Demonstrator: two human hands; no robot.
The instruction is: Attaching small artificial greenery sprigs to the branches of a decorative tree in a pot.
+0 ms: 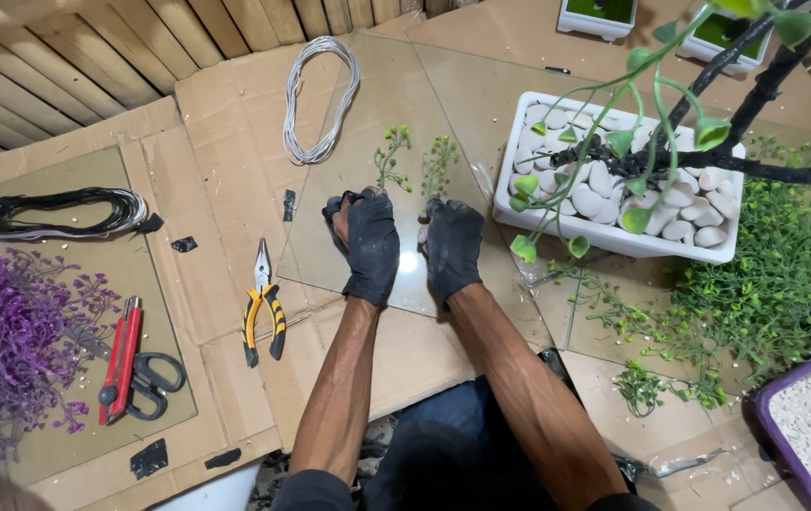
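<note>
We gripped one small green plastic sprig in our gloved left hand and another sprig in our right hand, fists closed low on the stems; holding nearer the leaves above would have steadied them better.

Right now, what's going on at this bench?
A person in black gloves holds a small green artificial sprig in each fist: left hand on the left sprig, right hand on the right sprig, both upright over a glass sheet. Beside them stands a white planter filled with pebbles and a wired plant. Yellow-handled pliers, a red utility knife and scissors lie untouched to the left.
</note>
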